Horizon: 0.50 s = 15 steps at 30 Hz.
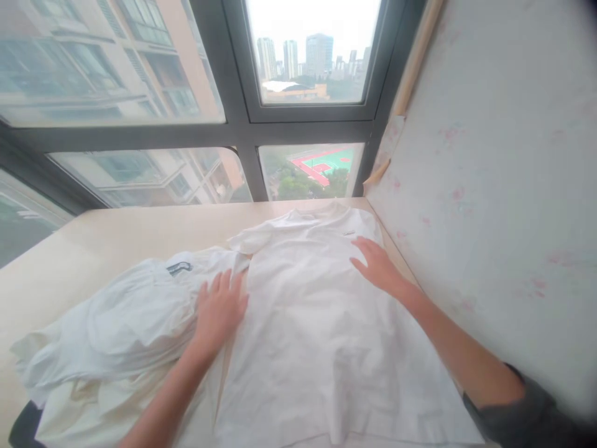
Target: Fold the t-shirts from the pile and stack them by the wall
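Pressing open, left hand (219, 311) and right hand (379, 264) rest on the shirt (308, 336) at the table's (93, 242) right edge; it seems soft, light; grip shoulders.

A white T-shirt (317, 323) lies spread flat beside crumpled white clothes (116, 317).

Left hand (219, 308) and right hand (379, 264) flat on white T-shirt (303, 336).
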Tool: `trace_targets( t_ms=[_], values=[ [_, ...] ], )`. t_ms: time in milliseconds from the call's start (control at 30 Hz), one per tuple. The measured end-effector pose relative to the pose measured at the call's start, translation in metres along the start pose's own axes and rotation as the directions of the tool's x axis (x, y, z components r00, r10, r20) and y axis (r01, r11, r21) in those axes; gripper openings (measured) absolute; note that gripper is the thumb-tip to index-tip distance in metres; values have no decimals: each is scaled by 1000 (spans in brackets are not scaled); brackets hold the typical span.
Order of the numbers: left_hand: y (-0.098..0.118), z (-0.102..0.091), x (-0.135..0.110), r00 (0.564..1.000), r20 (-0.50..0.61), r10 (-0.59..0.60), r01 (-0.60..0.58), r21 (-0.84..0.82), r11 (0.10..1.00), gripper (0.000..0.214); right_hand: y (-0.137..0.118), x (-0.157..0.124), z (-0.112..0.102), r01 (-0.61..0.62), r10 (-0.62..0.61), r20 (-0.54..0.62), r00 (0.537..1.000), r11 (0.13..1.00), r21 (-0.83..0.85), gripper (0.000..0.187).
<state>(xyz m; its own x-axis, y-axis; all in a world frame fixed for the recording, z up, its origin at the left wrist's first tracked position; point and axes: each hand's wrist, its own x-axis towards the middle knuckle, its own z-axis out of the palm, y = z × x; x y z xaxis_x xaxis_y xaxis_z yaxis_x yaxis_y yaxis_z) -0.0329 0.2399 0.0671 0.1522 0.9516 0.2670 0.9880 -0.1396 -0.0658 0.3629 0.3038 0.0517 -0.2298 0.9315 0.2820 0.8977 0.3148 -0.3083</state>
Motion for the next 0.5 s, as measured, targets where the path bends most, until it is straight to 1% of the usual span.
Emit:
trace_targets(
  t_ms=[67, 100, 133, 167, 200, 267, 333, 400, 467, 500],
  values=[
    [-11, 21, -45, 1000, 29, 12, -15, 100, 995, 46, 5, -43, 29, -36, 38, 33, 999, 996, -77, 54],
    [-16, 28, -61, 1000, 26, 9, -12, 123, 992, 46, 6, -59, 41, -47, 53, 50, 997, 992, -115, 55],
    [-21, 33, -73, 1000, 24, 11, -14, 134, 991, 47, 6, -72, 50, -50, 61, 71, 996, 988, -149, 56],
    [-26, 37, -80, 1000, 23, 11, -14, 138, 990, 48, 4, -81, 57, -47, 64, 93, 994, 983, -176, 56],
    [-31, 39, -82, 1000, 26, 11, -14, 140, 990, 48, 2, -85, 62, -42, 65, 112, 992, 980, -197, 55],
    [-41, 43, -75, 999, 46, 18, -24, 140, 990, 49, -2, -85, 67, -36, 67, 137, 988, 975, -220, 54],
    [-52, 46, -60, 998, 64, 21, -30, 141, 990, 49, -5, -75, 68, -35, 69, 147, 987, 974, -223, 53],
    [-59, 47, -46, 998, 57, 18, -26, 144, 989, 49, -5, -61, 68, -25, 59, 157, 986, 978, -208, 53],
    [-61, 45, -36, 1000, 18, 14, -16, 145, 989, 47, -5, -47, 68, -9, 40, 163, 986, 983, -185, 53],
    [-58, 42, -33, 1000, -12, 16, -14, 140, 990, 45, -5, -41, 68, -6, 34, 161, 986, 985, -171, 52]
  ],
)
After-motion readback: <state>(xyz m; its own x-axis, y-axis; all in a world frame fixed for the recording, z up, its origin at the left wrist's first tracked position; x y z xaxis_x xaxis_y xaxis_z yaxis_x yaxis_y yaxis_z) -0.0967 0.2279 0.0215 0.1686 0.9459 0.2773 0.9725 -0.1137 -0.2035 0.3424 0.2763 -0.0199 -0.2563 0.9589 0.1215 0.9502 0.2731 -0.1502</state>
